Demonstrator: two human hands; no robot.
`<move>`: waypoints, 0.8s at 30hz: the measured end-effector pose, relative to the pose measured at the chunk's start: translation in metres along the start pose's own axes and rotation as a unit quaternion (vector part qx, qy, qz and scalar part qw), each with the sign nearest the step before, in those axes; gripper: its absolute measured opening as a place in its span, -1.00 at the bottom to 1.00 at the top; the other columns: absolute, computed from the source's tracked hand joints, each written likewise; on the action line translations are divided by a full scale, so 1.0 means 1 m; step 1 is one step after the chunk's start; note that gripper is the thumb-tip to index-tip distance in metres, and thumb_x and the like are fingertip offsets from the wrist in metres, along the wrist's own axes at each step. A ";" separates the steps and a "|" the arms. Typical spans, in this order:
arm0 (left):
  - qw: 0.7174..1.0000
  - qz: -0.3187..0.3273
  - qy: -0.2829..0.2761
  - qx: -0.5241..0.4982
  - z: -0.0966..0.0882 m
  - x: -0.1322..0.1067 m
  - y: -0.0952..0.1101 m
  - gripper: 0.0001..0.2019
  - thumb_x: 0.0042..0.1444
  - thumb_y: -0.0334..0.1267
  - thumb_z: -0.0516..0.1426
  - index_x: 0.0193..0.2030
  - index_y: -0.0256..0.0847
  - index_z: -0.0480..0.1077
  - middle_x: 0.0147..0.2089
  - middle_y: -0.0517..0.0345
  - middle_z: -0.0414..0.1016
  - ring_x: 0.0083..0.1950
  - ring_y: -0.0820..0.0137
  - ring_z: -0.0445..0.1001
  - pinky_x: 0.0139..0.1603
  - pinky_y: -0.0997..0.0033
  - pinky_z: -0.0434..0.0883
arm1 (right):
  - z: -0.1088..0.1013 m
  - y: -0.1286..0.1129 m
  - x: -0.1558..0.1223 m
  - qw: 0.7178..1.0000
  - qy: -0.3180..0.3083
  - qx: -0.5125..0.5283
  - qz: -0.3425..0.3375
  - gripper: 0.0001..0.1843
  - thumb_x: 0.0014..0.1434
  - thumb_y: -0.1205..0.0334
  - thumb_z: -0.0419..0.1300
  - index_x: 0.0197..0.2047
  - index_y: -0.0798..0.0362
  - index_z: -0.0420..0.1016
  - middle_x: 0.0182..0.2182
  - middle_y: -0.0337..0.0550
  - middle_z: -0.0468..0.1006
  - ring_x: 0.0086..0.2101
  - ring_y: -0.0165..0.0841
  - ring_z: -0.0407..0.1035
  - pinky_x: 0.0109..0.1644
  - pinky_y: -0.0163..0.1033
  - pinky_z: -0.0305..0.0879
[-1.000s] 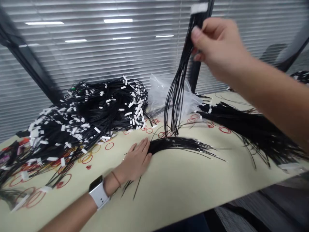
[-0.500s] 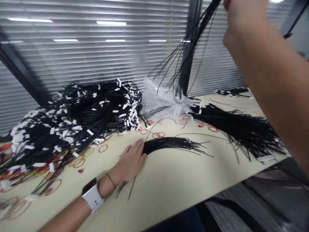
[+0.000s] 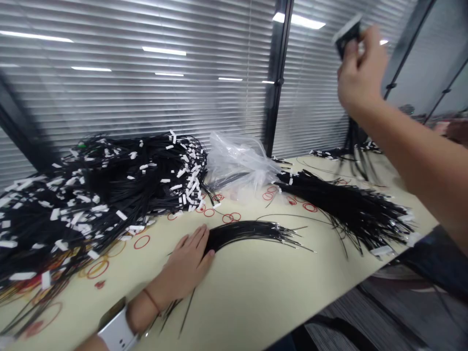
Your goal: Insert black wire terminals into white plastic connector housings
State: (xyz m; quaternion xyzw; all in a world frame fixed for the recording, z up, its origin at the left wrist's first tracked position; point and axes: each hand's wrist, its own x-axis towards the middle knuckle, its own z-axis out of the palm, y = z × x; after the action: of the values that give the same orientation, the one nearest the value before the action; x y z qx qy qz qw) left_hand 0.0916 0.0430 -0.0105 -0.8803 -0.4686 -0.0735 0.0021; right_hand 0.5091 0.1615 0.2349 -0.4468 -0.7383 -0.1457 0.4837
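My left hand lies flat across a bundle of thin black wires on the table, fingers stretched out and thumb apart. The bundle's bare tips fan out to the right, and a few strands stick out below my palm. High at the upper right, my right hand is closed round another bundle of black wires. A white and black end pokes out above its fingers, and blurred strands hang down behind the wrist.
At left lies a large heap of black wires with white tags. Behind the flat bundle is a clear plastic bag; to its right spreads a thick black wire bundle. Red rubber bands dot the table. Blinds line the back.
My right hand's bundle has swung from hanging over the plastic bag to further right, behind the wrist. My left hand stays on its bundle; the view has shifted slightly.
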 end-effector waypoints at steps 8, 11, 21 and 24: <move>1.000 0.003 0.011 -0.015 -0.004 -0.001 0.000 -0.45 0.21 -0.05 -0.20 0.26 -0.32 -0.02 0.29 -0.11 0.05 0.29 0.23 0.03 0.22 0.11 0.06 | 0.061 0.026 -0.117 0.968 -0.197 -0.126 0.095 -0.67 0.17 0.14 0.05 -0.04 0.12 0.29 -0.11 -0.09 0.36 -0.17 -0.35 0.31 -0.11 -0.11 0.29; 0.999 -0.002 0.024 -0.035 -0.006 -0.002 0.001 -0.42 0.18 0.01 -0.13 0.23 -0.34 0.05 0.26 -0.13 0.11 0.25 0.20 0.10 0.22 0.15 0.11 | 0.082 0.006 -0.161 0.930 -0.352 -0.079 0.071 -0.74 0.17 0.10 0.05 -0.21 0.13 0.38 -0.30 -0.18 0.44 -0.34 -0.46 0.34 -0.23 -0.24 0.32; 0.997 0.013 0.046 -0.055 -0.012 -0.003 -0.001 -0.66 0.19 -0.17 -0.07 0.06 -0.22 0.27 0.03 0.00 0.38 0.06 0.22 0.32 0.10 0.12 0.28 | 0.102 -0.027 -0.241 0.910 -0.398 -0.073 0.092 -0.75 0.20 0.11 -0.01 -0.22 0.08 0.37 -0.26 -0.16 0.43 -0.32 -0.46 0.33 -0.22 -0.23 0.32; 0.997 0.021 0.046 -0.055 -0.013 -0.004 -0.002 -0.68 0.19 -0.19 -0.06 0.04 -0.19 0.28 0.01 0.02 0.39 0.03 0.23 0.34 0.06 0.12 0.31 | 0.093 -0.028 -0.228 0.935 -0.330 -0.074 0.109 -0.74 0.21 0.09 -0.04 -0.27 0.05 0.37 -0.33 -0.18 0.42 -0.39 -0.48 0.29 -0.30 -0.28 0.31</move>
State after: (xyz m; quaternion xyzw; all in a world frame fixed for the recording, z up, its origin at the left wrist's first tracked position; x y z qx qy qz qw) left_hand 0.0864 0.0398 0.0018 -0.8842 -0.4451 -0.1397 -0.0235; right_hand 0.4623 0.0881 0.0029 -0.5819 -0.7903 0.0093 0.1915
